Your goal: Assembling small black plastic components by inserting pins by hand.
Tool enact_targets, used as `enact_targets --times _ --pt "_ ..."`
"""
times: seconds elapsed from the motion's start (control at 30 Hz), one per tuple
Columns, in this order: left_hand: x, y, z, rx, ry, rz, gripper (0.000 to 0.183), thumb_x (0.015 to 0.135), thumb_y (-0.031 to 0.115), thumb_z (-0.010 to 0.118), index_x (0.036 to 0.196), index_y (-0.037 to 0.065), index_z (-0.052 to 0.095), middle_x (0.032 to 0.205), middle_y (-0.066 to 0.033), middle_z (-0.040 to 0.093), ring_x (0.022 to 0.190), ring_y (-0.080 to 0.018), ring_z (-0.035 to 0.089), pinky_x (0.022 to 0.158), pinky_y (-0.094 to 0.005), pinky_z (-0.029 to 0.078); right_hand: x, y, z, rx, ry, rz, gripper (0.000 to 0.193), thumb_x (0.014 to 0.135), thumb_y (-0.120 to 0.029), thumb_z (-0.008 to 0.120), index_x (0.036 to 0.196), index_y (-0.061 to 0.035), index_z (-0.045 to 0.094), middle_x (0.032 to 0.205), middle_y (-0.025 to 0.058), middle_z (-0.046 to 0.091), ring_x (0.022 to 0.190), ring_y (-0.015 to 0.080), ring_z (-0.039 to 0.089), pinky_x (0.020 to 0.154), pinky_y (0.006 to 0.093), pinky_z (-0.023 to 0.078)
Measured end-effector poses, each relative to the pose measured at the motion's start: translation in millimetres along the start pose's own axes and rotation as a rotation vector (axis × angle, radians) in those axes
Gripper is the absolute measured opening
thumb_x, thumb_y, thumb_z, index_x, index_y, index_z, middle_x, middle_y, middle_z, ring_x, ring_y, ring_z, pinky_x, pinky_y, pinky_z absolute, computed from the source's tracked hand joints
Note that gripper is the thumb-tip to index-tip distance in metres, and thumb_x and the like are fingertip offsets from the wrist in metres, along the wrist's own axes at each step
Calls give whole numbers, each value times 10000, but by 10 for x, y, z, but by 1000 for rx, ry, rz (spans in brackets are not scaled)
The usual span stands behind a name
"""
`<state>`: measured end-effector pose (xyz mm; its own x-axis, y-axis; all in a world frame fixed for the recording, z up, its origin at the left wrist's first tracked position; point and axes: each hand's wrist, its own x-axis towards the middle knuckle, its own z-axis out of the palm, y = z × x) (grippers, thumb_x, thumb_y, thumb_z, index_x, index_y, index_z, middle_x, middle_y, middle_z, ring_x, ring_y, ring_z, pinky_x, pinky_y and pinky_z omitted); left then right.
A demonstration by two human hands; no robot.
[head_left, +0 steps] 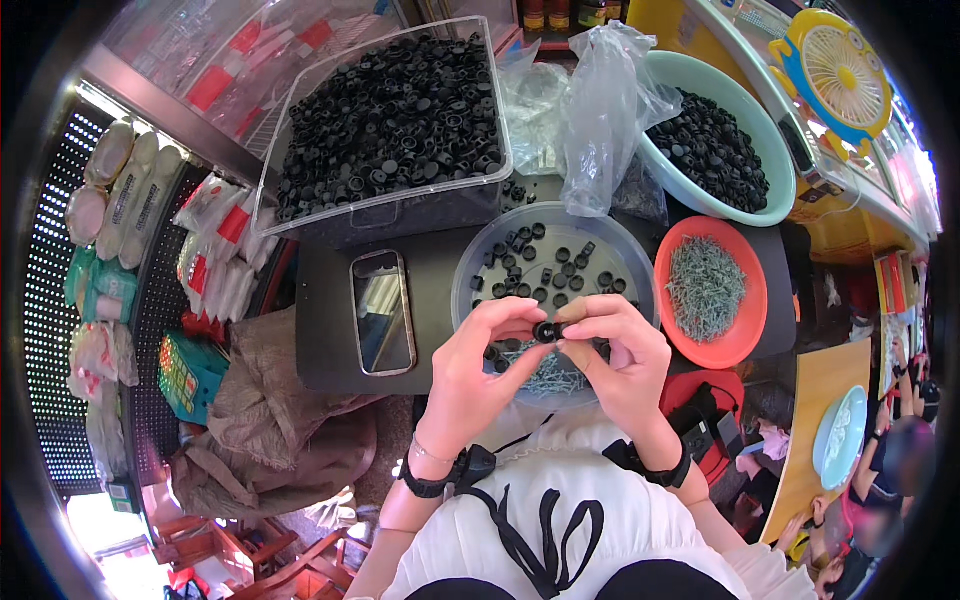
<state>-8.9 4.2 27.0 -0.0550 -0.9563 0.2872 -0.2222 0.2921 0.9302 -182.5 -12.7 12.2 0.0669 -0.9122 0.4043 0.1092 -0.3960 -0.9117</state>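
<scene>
Between the fingertips of both hands I hold a small round black plastic cap [545, 332]. My left hand [490, 345] pinches it from one side, and my right hand [615, 345] grips it from the other. Below my hands is a clear round tray [464, 262] with loose black caps spread over its far part. A heap of thin metal screws [545, 376] lies in its near part, partly hidden by my hands. To the right, a red oval bowl [668, 335] is filled with similar screws. Whether a screw sits in the held cap cannot be made out.
A large clear bin [400, 205] full of black caps stands at the back left. A pale green basin [785, 190] of black parts is at the back right, beside a plastic bag [605, 120]. A phone [384, 315] lies left of the tray. People [890, 470] sit far right.
</scene>
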Motion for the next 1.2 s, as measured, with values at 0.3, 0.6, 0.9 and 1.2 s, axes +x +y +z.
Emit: enact_targets --times 0.3,0.6,0.9,1.2 --pt "-61 -35 -186 23 -32 48 416 853 -14 767 1237 10 609 1144 -102 714 968 -190 731 870 -304 585 -30 -126 143 -262 -103 -22 219 794 102 748 988 1 742 1063 122 705 972 214 699 839 321 573" --pt "-54 -29 -235 80 -94 158 426 822 -62 771 1210 12 609 1141 -114 720 984 -203 704 871 -313 585 -78 -22 28 592 -117 674 136 920 18 698 1055 28 686 1128 129 698 1010 173 678 907 339 578" --pt "-33 -64 -260 254 -125 236 439 811 -32 777 1212 43 614 1122 -79 734 1103 -246 640 905 -346 565 -55 2 -43 520 -119 710 136 949 -51 704 1053 32 681 1041 107 730 921 173 713 875 324 596" --pt "20 -44 -245 294 -144 216 438 807 -7 781 1209 48 618 1105 -38 750 1091 -266 629 953 -366 501 -41 -13 -68 504 -116 717 184 951 -47 703 1109 45 683 1065 118 726 950 185 717 893 331 597"
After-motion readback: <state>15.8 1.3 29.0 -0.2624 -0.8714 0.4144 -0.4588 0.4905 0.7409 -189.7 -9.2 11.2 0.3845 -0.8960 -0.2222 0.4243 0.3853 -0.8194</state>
